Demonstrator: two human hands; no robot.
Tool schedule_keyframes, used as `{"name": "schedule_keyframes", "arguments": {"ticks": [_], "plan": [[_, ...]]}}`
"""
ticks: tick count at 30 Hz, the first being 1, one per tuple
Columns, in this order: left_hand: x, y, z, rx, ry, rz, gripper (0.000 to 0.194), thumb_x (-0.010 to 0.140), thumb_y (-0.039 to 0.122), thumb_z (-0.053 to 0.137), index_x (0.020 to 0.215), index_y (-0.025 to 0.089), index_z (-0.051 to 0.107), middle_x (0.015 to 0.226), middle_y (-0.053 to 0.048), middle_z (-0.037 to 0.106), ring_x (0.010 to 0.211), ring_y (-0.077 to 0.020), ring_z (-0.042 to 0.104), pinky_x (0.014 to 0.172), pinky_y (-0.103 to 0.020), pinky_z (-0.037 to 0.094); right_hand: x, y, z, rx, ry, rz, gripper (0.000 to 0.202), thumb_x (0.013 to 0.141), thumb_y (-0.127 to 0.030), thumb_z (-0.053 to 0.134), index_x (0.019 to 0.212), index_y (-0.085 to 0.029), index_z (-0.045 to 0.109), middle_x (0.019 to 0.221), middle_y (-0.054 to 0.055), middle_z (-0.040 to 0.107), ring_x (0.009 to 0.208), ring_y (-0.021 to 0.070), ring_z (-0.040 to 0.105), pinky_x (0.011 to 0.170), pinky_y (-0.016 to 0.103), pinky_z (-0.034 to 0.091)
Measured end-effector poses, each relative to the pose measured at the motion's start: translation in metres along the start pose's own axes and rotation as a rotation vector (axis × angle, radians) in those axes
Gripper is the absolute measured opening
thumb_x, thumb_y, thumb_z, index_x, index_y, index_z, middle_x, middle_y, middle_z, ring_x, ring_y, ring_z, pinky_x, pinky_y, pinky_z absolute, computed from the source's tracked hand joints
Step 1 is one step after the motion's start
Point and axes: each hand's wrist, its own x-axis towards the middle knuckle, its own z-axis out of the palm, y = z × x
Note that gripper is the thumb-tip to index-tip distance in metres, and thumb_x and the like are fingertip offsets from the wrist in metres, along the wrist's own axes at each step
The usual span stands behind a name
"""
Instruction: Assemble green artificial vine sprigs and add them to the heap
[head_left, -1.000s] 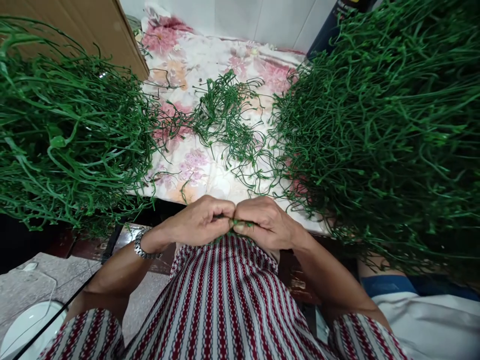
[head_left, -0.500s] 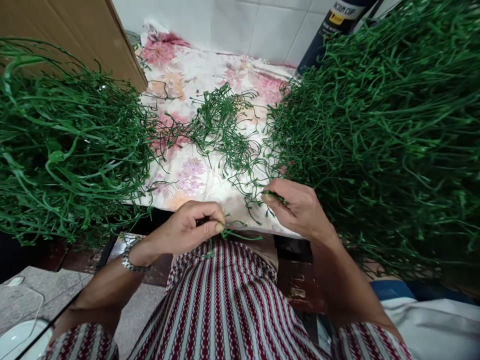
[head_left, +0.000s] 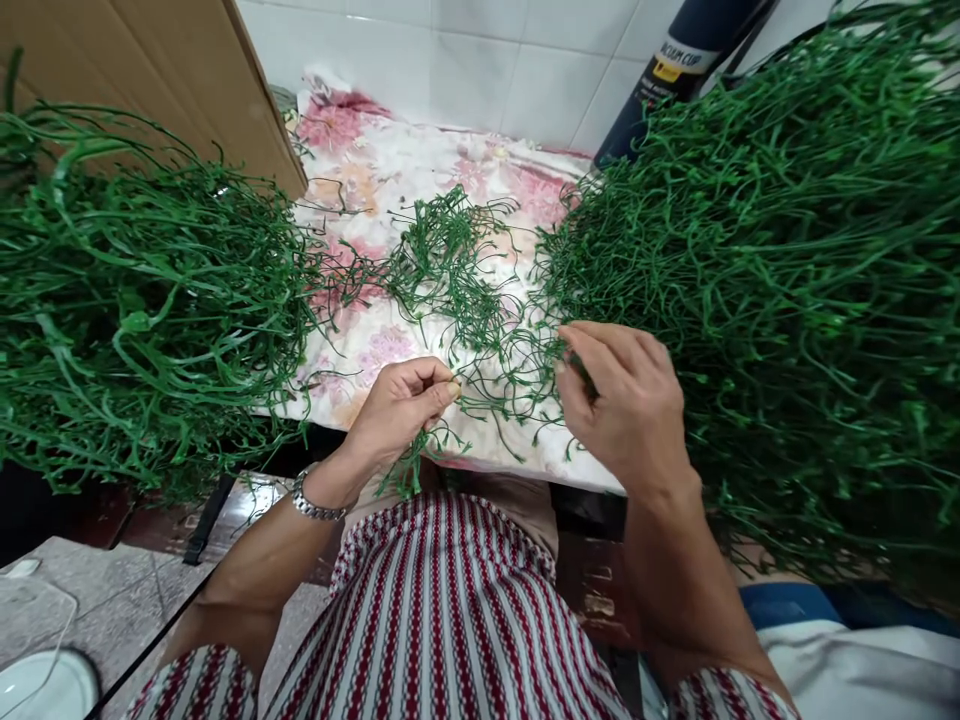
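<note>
My left hand (head_left: 401,410) is closed, thumb against fingertips, on a few thin green stems (head_left: 411,470) whose ends droop below the palm. It hovers just over the front part of the cloth. Over to the right, my right hand (head_left: 626,400) has its thumb and fingers apart; nothing shows between them. Its fingertips are beside the edge of a large heap of green budded stems (head_left: 750,270). Between and beyond the hands, a loose scatter of stems (head_left: 450,250) lies on the floral cloth (head_left: 382,350).
Another heap of green stems (head_left: 165,300) stands on the left, against a cardboard box (head_left: 180,80). A dark blue cylinder lettered "VACUUM CUP" (head_left: 667,85) leans at the back right before a tiled wall (head_left: 465,70).
My left hand has risen and moved away from my body, still gripping stems. My right hand has opened and shifted slightly right and up; the green piece earlier in it no longer shows.
</note>
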Motion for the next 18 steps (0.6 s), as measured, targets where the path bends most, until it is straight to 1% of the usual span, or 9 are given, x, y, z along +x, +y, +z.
{"name": "schedule_keyframes", "arguments": {"ticks": [2, 5, 7, 9, 11, 13, 15, 17, 18], "plan": [[0.001, 0.001, 0.003, -0.008, 0.002, 0.0, 0.024, 0.068, 0.031, 0.071, 0.061, 0.013, 0.056, 0.047, 0.005, 0.044, 0.039, -0.0035, 0.037, 0.038, -0.017, 0.026, -0.002, -0.017, 0.002, 0.209, 0.052, -0.04, 0.043, 0.084, -0.025, 0.052, 0.125, -0.015, 0.046, 0.118, 0.015, 0.058, 0.11, 0.0248, 0.052, 0.094, 0.042, 0.043], [0.001, 0.001, 0.007, -0.051, 0.01, 0.021, 0.023, 0.068, 0.031, 0.071, 0.061, 0.013, 0.058, 0.046, 0.005, 0.044, 0.039, -0.0033, 0.037, 0.039, -0.017, 0.027, -0.003, -0.042, 0.023, 0.471, -0.092, -0.137, 0.051, 0.085, -0.031, 0.052, 0.13, -0.009, 0.038, 0.122, 0.016, 0.056, 0.111, 0.0229, 0.053, 0.092, 0.039, 0.046], [-0.001, -0.001, 0.01, -0.083, 0.043, 0.043, 0.021, 0.068, 0.029, 0.071, 0.062, 0.014, 0.059, 0.047, 0.005, 0.045, 0.04, -0.0033, 0.037, 0.039, -0.017, 0.027, -0.004, -0.053, 0.039, 0.578, -0.117, -0.072, 0.039, 0.09, -0.025, 0.043, 0.126, -0.01, 0.04, 0.107, 0.013, 0.063, 0.093, 0.0169, 0.06, 0.079, 0.031, 0.049], [-0.002, -0.004, 0.012, -0.11, 0.101, 0.064, 0.019, 0.068, 0.028, 0.071, 0.064, 0.014, 0.059, 0.048, 0.005, 0.047, 0.041, -0.0034, 0.038, 0.04, -0.017, 0.027, -0.006, -0.057, 0.051, 0.6, -0.127, 0.015, 0.025, 0.091, -0.021, 0.038, 0.112, -0.012, 0.049, 0.083, 0.006, 0.064, 0.069, 0.0125, 0.058, 0.063, 0.024, 0.046], [-0.003, -0.008, 0.015, -0.153, 0.162, 0.076, 0.018, 0.066, 0.027, 0.072, 0.065, 0.015, 0.059, 0.049, 0.005, 0.048, 0.041, -0.0037, 0.039, 0.04, -0.017, 0.028, -0.009, -0.059, 0.057, 0.579, -0.15, 0.062, 0.017, 0.091, -0.022, 0.037, 0.091, -0.015, 0.052, 0.067, 0.001, 0.056, 0.055, 0.0104, 0.049, 0.054, 0.021, 0.038], [0.0, -0.01, 0.016, -0.206, 0.2, 0.054, 0.018, 0.063, 0.025, 0.072, 0.065, 0.015, 0.057, 0.051, 0.005, 0.049, 0.041, -0.0037, 0.04, 0.04, -0.017, 0.029, -0.014, -0.062, 0.058, 0.562, -0.174, 0.079, 0.019, 0.091, -0.023, 0.036, 0.078, -0.017, 0.047, 0.059, -0.002, 0.049, 0.05, 0.0094, 0.043, 0.05, 0.021, 0.031], [0.006, -0.009, 0.012, -0.26, 0.235, 0.035, 0.02, 0.064, 0.025, 0.07, 0.064, 0.016, 0.053, 0.052, 0.006, 0.048, 0.04, -0.0036, 0.039, 0.039, -0.018, 0.029, -0.021, -0.068, 0.058, 0.568, -0.202, 0.08, 0.02, 0.09, -0.022, 0.036, 0.073, -0.018, 0.043, 0.055, -0.004, 0.043, 0.047, 0.0085, 0.039, 0.048, 0.02, 0.027], [0.015, -0.004, 0.006, -0.303, 0.299, 0.089, 0.023, 0.067, 0.026, 0.067, 0.062, 0.017, 0.047, 0.051, 0.007, 0.044, 0.037, -0.003, 0.036, 0.038, -0.018, 0.029, -0.029, -0.073, 0.055, 0.577, -0.222, 0.056, 0.019, 0.088, -0.02, 0.037, 0.07, -0.019, 0.041, 0.052, -0.005, 0.039, 0.045, 0.0083, 0.036, 0.047, 0.02, 0.025], [0.019, 0.0, 0.003, -0.316, 0.341, 0.156, 0.025, 0.068, 0.026, 0.067, 0.061, 0.018, 0.044, 0.05, 0.008, 0.041, 0.036, -0.0024, 0.034, 0.038, -0.018, 0.028, -0.032, -0.074, 0.052, 0.584, -0.217, 0.043, 0.019, 0.088, -0.019, 0.037, 0.069, -0.019, 0.041, 0.052, -0.005, 0.038, 0.045, 0.0083, 0.036, 0.046, 0.02, 0.025]]}}
